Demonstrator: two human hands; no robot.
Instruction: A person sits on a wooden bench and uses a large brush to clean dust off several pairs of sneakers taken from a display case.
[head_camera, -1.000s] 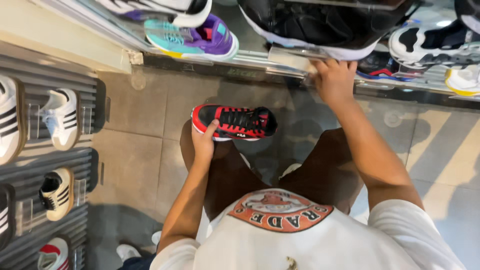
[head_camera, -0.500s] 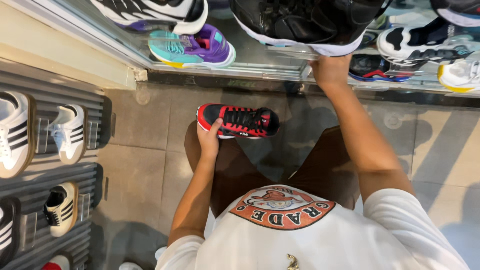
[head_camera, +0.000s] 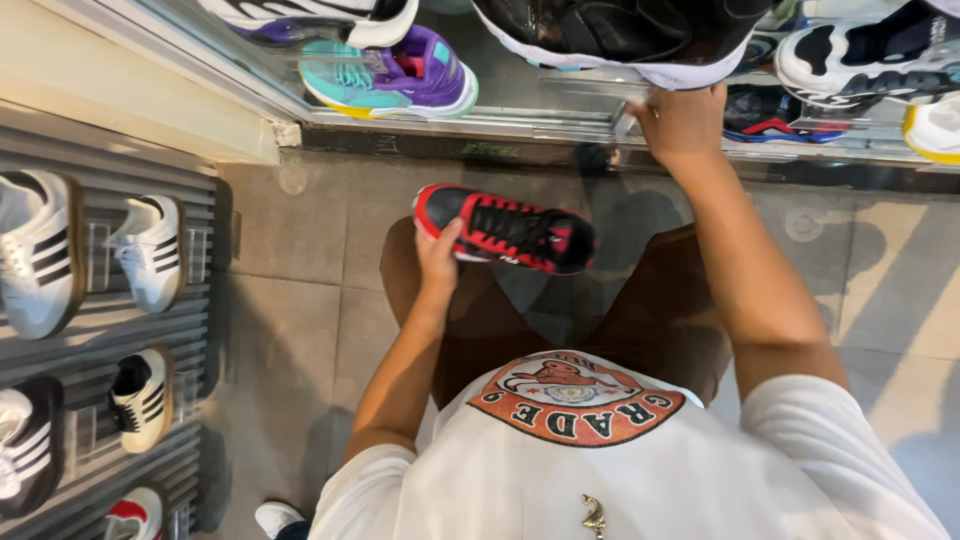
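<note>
The left hand (head_camera: 438, 258) is clasped around the heel end of a red and black sneaker (head_camera: 505, 229), thumb over the top edge and fingers hidden beneath, so the shoe hangs level above the person's brown-clad knees and the grey tiled floor (head_camera: 290, 290), its toe pointing toward the right arm. The right hand (head_camera: 683, 122) is stretched up to the front edge of the glass shelf (head_camera: 470, 118), fingers curled against that edge just below a large black sneaker with a white sole (head_camera: 620, 35); whether it grips the edge or only presses on it cannot be told. Compared with a second ago the red and black shoe sits in much the same place over the knees and the left hand's hold looks unchanged, while the right hand remains at the shelf edge; mostly the view has drawn closer and tipped upward, so the shelf fills more of the top. That suggests the shoe is being kept ready in hand while the shelf is attended to, though that is only a reading. Further along the shelf, toward its left end, lies a teal and purple sneaker (head_camera: 395, 78), and toward its right end a black, white and red pair (head_camera: 860, 60). On the slatted wall (head_camera: 100, 330) at the left, white sneakers with black stripes (head_camera: 40, 250) stand on small brackets.
</note>
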